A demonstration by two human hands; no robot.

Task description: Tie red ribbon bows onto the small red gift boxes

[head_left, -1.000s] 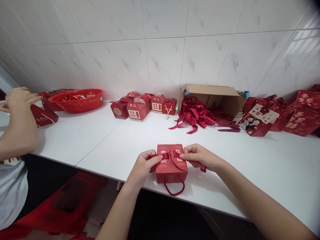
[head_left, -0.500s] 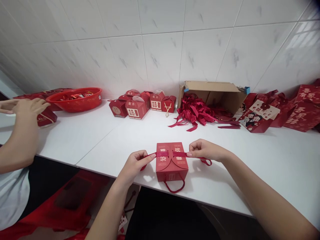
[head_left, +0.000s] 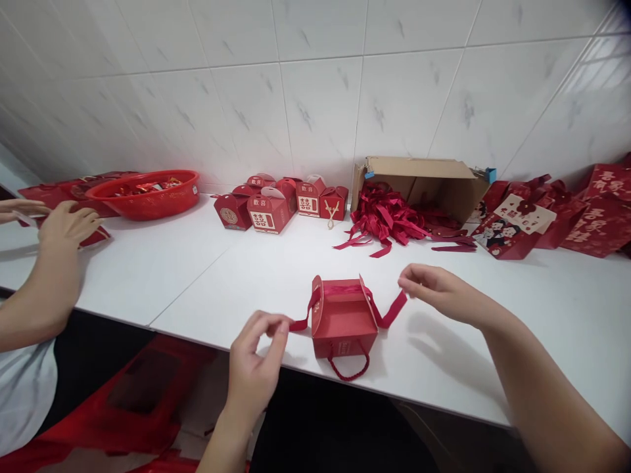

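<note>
A red gift box (head_left: 344,318) stands near the front edge of the white table, its two top flaps tilted up and apart. A dark red ribbon (head_left: 393,313) runs through the flaps and across the top. My left hand (head_left: 259,355) pinches the ribbon's left end between thumb and fingertips, beside the box. On the other side, my right hand (head_left: 438,289) pinches the right end, raised a little above the table. A twisted cord handle (head_left: 351,378) hangs from the box's near side over the table edge.
Small red boxes (head_left: 270,210) stand along the tiled wall. Loose ribbons (head_left: 387,217) spill from a cardboard box (head_left: 419,169) on its side. More red boxes (head_left: 513,226) are at right. A red basin (head_left: 148,200) and a co-worker's hands (head_left: 69,223) are at left.
The box's flaps have gone from lying flat to standing up and apart. Both my hands have moved outward from the box, each still holding a ribbon end.
</note>
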